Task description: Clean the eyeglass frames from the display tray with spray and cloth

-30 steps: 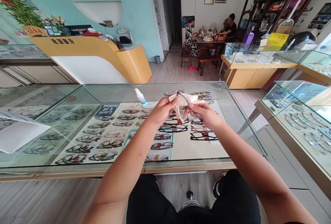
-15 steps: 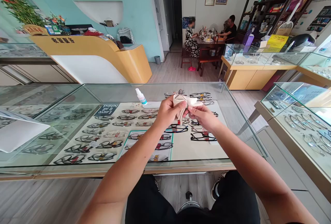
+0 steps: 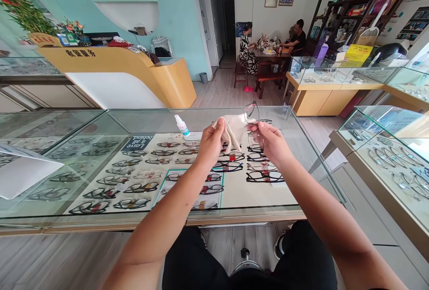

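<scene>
Over the glass display case (image 3: pixel 268 200), my left hand (image 3: pixel 212 143) pinches a cream-coloured cloth (image 3: pixel 231 131) that hangs down in folds. To its right, my right hand (image 3: pixel 271 141) grips a pair of glasses (image 3: pixel 251 112) with thin frames, holding them tilted so one lens stands up above the fingers and the other shows below. The cloth's right end reaches close to the glasses; whether it touches them I cannot tell. A white spray bottle (image 3: pixel 182 125) with a blue-marked label stands on the glass, left of my hands.
Rows of eyeglasses (image 3: pixel 132 203) lie inside the case beneath my hands. A white panel (image 3: pixel 27 171) juts in at the left. Another display case (image 3: pixel 395 147) stands to the right. Two people sit at a table (image 3: pixel 268 55) at the back. A wooden counter (image 3: pixel 181 82) is ahead on the left.
My hands have moved apart. The glasses, mostly covered by the cloth before, now show in my right hand, and the cloth hangs from my left hand.
</scene>
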`<state>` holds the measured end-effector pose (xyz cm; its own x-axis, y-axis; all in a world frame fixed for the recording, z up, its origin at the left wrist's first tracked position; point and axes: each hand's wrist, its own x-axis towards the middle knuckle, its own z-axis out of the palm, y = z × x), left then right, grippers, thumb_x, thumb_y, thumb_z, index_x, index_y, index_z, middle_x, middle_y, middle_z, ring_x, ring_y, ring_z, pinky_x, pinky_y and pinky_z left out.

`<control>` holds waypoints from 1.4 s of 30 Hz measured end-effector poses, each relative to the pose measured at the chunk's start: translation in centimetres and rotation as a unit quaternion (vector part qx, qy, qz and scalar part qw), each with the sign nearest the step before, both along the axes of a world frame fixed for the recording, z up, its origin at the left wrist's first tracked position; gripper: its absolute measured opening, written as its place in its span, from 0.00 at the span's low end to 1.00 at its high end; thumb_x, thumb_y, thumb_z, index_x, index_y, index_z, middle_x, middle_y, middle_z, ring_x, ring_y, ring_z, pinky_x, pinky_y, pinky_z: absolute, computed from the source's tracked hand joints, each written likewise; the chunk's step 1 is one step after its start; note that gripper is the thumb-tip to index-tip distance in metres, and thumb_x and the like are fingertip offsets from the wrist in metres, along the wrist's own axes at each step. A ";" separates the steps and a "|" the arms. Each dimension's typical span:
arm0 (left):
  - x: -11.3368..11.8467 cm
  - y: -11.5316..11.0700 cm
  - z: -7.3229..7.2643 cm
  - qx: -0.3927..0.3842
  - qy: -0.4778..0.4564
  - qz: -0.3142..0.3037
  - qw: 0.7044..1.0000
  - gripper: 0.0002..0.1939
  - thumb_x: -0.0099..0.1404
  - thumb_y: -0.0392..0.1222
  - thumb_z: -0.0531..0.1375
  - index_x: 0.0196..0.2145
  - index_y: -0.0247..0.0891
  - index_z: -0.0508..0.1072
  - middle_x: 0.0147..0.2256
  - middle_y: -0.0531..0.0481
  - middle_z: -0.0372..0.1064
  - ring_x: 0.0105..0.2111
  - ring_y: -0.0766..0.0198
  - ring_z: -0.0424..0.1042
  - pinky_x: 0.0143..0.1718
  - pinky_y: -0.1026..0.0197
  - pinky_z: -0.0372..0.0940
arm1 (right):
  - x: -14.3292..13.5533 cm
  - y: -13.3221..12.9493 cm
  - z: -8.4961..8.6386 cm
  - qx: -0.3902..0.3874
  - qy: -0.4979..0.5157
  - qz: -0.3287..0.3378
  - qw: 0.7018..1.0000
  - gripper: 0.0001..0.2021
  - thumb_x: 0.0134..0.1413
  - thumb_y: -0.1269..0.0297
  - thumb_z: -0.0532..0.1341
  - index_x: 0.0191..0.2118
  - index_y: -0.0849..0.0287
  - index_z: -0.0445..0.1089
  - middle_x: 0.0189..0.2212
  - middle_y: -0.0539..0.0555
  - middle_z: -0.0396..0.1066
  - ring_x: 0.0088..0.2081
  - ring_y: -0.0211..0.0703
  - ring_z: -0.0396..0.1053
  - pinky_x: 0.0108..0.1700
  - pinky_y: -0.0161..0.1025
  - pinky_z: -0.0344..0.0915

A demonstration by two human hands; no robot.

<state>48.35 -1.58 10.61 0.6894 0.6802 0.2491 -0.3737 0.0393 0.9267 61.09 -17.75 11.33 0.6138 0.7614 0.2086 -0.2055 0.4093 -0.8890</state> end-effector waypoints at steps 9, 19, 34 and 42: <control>-1.1 -2.2 0.8 0.190 0.098 -0.142 0.967 0.38 0.70 0.81 0.63 0.28 0.41 0.67 0.21 0.55 0.65 0.20 0.67 0.62 0.24 0.60 0.58 | 0.1 -0.2 0.6 0.030 -0.012 -0.013 0.999 0.24 0.52 0.35 0.81 0.43 0.49 0.88 0.43 0.52 0.79 0.41 0.44 0.71 0.42 0.41 0.71; -0.9 -3.2 -0.1 0.238 0.112 -0.134 0.956 0.40 0.73 0.83 0.58 0.25 0.41 0.63 0.22 0.56 0.62 0.26 0.66 0.60 0.32 0.59 0.58 | -1.3 0.5 -0.4 0.009 0.015 0.038 0.999 0.25 0.48 0.33 0.82 0.34 0.49 0.83 0.39 0.51 0.82 0.48 0.51 0.79 0.51 0.45 0.76; -0.5 -3.3 -0.7 0.128 0.092 -0.122 0.980 0.36 0.64 0.73 0.74 0.23 0.39 0.69 0.21 0.56 0.62 0.26 0.67 0.59 0.33 0.59 0.58 | -1.7 1.0 -1.8 0.015 -0.027 0.056 0.998 0.23 0.58 0.31 0.77 0.36 0.47 0.83 0.45 0.51 0.85 0.54 0.53 0.81 0.63 0.49 0.74; -0.6 -3.5 -0.4 0.073 0.088 -0.152 0.982 0.30 0.55 0.66 0.82 0.30 0.37 0.78 0.27 0.55 0.67 0.29 0.66 0.64 0.35 0.60 0.62 | -2.0 0.7 -1.1 0.006 -0.014 0.075 0.997 0.25 0.55 0.31 0.78 0.34 0.49 0.83 0.47 0.53 0.86 0.56 0.55 0.81 0.67 0.51 0.73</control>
<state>47.79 -5.09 10.16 0.8962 0.4021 0.1876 -0.1987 -0.0142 0.9800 59.05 -17.08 10.26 0.4873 0.8411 0.2347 -0.2399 0.3873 -0.8902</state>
